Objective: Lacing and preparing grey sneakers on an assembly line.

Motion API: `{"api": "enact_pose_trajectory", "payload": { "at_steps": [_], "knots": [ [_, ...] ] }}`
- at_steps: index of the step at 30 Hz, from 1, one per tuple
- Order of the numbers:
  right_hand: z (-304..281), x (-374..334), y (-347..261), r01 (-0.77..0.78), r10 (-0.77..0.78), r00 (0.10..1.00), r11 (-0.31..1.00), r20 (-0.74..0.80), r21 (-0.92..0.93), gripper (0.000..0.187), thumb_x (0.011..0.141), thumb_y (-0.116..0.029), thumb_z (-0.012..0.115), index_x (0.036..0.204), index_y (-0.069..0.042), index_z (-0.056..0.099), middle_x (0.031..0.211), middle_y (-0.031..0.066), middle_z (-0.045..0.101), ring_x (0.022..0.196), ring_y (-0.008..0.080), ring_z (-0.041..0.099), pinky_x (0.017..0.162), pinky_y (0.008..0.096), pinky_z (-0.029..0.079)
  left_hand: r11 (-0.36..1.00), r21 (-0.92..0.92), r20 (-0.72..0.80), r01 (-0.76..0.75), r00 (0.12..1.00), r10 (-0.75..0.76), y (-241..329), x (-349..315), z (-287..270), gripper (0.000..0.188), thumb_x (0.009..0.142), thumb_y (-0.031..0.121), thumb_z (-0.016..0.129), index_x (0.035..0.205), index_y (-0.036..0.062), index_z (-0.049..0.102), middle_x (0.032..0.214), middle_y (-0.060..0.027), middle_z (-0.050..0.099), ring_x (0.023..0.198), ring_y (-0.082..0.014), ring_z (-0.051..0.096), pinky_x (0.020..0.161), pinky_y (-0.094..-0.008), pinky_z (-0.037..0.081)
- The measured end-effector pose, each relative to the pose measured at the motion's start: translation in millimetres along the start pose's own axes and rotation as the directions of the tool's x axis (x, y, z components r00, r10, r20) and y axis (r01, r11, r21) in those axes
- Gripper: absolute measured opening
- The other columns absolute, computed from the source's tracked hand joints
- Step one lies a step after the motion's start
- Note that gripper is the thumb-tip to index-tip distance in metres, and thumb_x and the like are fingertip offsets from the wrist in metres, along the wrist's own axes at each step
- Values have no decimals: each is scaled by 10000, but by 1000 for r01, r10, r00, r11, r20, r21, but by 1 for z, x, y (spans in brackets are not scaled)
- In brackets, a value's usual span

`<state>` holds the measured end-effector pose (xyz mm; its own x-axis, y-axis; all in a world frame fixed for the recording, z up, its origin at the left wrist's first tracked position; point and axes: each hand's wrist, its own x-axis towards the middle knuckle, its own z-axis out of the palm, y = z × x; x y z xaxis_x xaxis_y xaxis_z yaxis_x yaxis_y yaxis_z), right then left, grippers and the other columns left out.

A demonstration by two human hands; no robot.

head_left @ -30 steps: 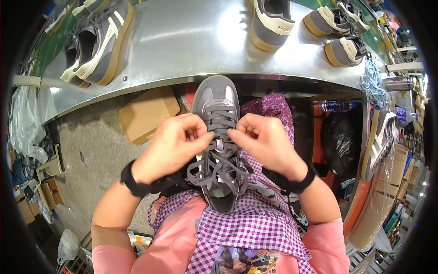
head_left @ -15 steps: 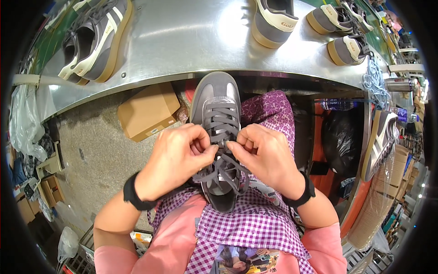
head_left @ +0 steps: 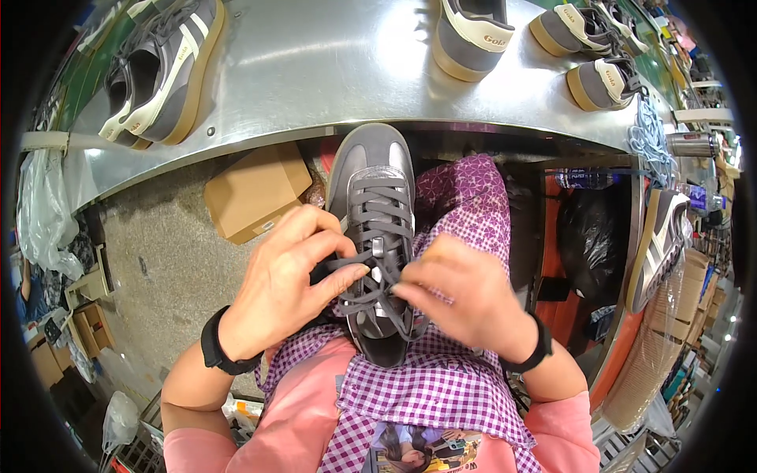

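Note:
A grey lace-up sneaker (head_left: 371,158) rests across my lap, toe pointing away from me. Its flat dark grey shoelace (head_left: 382,209) criss-crosses the tongue, with loose loops near the ankle opening. My left hand (head_left: 288,276) is at the left side of the upper eyelets, thumb and forefinger closing around a strand of lace. On the other side, my right hand (head_left: 473,296) is smeared by motion. Its thumb and forefinger meet at a lace strand beside the tongue, though the fingertips are partly blurred.
Several similar sneakers (head_left: 473,47) stand on the metal table (head_left: 315,71) ahead. A bundle of light blue laces (head_left: 650,138) hangs at its right end. One sneaker (head_left: 656,244) leans on the right. A cardboard box (head_left: 256,193) lies on the floor, and a black bag (head_left: 595,229) sits right.
Both hands have left the small loop on the tongue, which now shows. My right hand has moved right and toward me; my left has shifted slightly left, its fingers more spread.

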<state>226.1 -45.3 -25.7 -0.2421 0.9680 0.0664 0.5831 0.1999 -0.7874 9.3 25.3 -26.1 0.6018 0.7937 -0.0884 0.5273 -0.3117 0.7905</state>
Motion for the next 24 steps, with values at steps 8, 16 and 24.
{"api": "enact_pose_trajectory", "payload": {
  "at_steps": [8, 16, 24],
  "knots": [
    [-1, 4, -2, -185, 184, 982, 934, 34, 304, 134, 811, -106, 717, 817, 3, 641, 735, 82, 523, 571, 197, 565, 503, 311, 452, 990, -132, 42, -42, 998, 48, -2, 2, 8, 161, 793, 125, 732, 790, 18, 611, 819, -93, 563, 799, -255, 574, 672, -326, 450],
    [3, -3, -2, -204, 210, 978, 942, 6, 265, 138, 826, -116, 709, 808, 3, 641, 724, 97, 519, 585, 213, 565, 519, 318, 442, 905, -126, 320, 406, 880, -350, 26, 19, -17, 123, 821, 110, 714, 860, 12, 651, 737, -55, 606, 640, -109, 540, 602, -234, 422],
    [2, 3, 17, -402, 437, 899, 830, -4, 387, 146, 864, -134, 668, 836, 10, 668, 723, 63, 527, 609, 135, 514, 550, 286, 398, 718, 548, 313, -429, 901, 300, 36, 28, -14, 178, 713, 83, 648, 872, 17, 605, 721, -91, 569, 706, -272, 580, 571, -381, 472]
  ]
}}
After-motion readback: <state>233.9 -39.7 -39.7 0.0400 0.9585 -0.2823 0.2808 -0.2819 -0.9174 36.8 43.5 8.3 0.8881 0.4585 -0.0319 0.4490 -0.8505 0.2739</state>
